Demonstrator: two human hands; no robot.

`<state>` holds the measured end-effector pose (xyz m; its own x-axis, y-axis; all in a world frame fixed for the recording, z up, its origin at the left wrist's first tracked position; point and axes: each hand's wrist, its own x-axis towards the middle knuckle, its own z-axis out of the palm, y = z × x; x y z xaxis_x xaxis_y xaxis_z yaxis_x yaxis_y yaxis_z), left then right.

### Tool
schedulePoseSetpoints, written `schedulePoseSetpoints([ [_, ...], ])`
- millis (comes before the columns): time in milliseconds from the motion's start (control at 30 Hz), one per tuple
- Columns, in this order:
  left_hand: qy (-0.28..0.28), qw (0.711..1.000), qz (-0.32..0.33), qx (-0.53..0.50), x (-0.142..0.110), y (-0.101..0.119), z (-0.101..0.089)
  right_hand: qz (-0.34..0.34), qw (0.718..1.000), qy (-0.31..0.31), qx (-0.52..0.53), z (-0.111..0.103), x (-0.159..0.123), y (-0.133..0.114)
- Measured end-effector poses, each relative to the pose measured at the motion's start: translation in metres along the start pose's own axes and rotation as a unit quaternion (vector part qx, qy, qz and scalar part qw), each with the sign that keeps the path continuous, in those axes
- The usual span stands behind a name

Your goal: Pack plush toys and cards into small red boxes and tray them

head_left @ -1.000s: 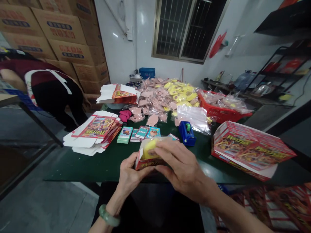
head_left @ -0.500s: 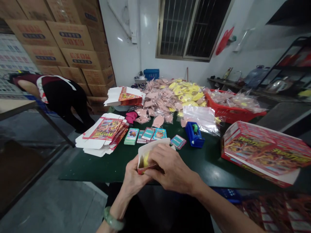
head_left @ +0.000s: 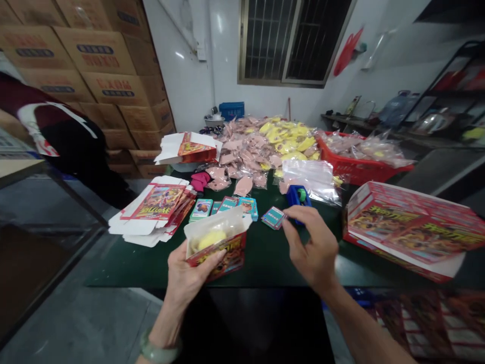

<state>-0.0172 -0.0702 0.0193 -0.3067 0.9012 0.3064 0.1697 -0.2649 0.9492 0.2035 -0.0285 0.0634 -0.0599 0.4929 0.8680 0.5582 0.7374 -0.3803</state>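
My left hand (head_left: 191, 275) is closed around a small red printed box (head_left: 230, 255), tilted with its white flap up. Inside its open top lies a yellow item (head_left: 212, 239), partly hidden by the walls. At the middle of the table, the thumb and forefinger of my right hand (head_left: 312, 247) pinch the right corner of a small pile of teal-backed cards (head_left: 273, 218). Just behind those fingers stands a blue tape dispenser (head_left: 296, 196). More cards (head_left: 228, 205) lie in piles behind the box, including a green-edged stack (head_left: 201, 209).
Flattened red-and-white boxes (head_left: 151, 207) are stacked at left. Bagged pink and yellow pieces (head_left: 250, 146) heap up at the back, beside a red basket (head_left: 356, 172). Clear bags (head_left: 310, 177) lie before it. Filled boxes (head_left: 401, 227) stand at right. A person (head_left: 71, 136) bends near cartons (head_left: 102, 55).
My right hand has left the box's opening and moved right to the card pile. My left hand has carried the box slightly left and turned it. The person at left has shifted leftward in view.
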Motion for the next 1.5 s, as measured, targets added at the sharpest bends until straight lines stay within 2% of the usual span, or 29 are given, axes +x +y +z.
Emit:
schedulePoseSetpoints([
  [33,-0.005,1.000,-0.011,0.007,0.001,-0.005,-0.001,0.032,0.999,-0.022,-0.037,0.003,-0.004,0.019],
  [100,-0.019,0.999,-0.034,0.018,0.001,-0.015,-0.002,0.090,0.981,-0.123,-0.118,0.013,-0.014,0.056],
  [167,-0.025,0.999,-0.034,0.034,0.001,-0.021,-0.002,0.123,0.940,-0.245,-0.204,0.024,-0.025,0.083],
  [233,-0.019,0.998,-0.006,0.053,0.001,-0.021,-0.002,0.134,0.897,-0.320,-0.275,0.035,-0.030,0.098],
  [333,0.045,0.992,0.091,0.071,0.003,-0.014,-0.002,0.141,0.865,-0.354,-0.327,0.045,-0.029,0.108],
  [433,0.116,0.963,0.212,0.116,0.004,-0.005,-0.001,0.130,0.844,-0.389,-0.346,0.051,-0.028,0.113],
  [533,0.101,0.917,0.325,0.206,0.004,0.004,-0.002,0.105,0.831,-0.408,-0.362,0.059,-0.033,0.114],
  [600,0.065,0.888,0.363,0.274,0.004,0.011,-0.005,0.096,0.827,-0.408,-0.376,0.064,-0.039,0.112],
  [667,0.048,0.872,0.364,0.324,0.005,0.017,-0.007,0.092,0.825,-0.403,-0.386,0.068,-0.043,0.110],
  [733,0.049,0.868,0.358,0.340,0.006,0.021,-0.007,0.086,0.827,-0.398,-0.387,0.068,-0.044,0.111],
  [833,0.060,0.875,0.358,0.322,0.008,0.023,-0.004,0.070,0.837,-0.393,-0.375,0.063,-0.043,0.111],
  [1000,0.039,0.891,0.363,0.269,0.006,0.022,-0.006,0.049,0.859,-0.375,-0.346,0.054,-0.042,0.111],
  [1133,0.077,0.891,0.352,0.276,-0.004,0.017,-0.021,0.062,0.880,-0.332,-0.334,0.053,-0.043,0.120],
  [1267,0.122,0.868,0.353,0.328,-0.013,0.014,-0.035,0.051,0.898,-0.316,-0.303,0.056,-0.049,0.131],
  [1400,0.124,0.865,0.359,0.328,-0.014,0.012,-0.038,0.020,0.908,-0.316,-0.274,0.051,-0.053,0.134],
  [1500,0.125,0.872,0.362,0.304,-0.014,0.010,-0.037,0.018,0.915,-0.293,-0.276,0.044,-0.041,0.131],
])
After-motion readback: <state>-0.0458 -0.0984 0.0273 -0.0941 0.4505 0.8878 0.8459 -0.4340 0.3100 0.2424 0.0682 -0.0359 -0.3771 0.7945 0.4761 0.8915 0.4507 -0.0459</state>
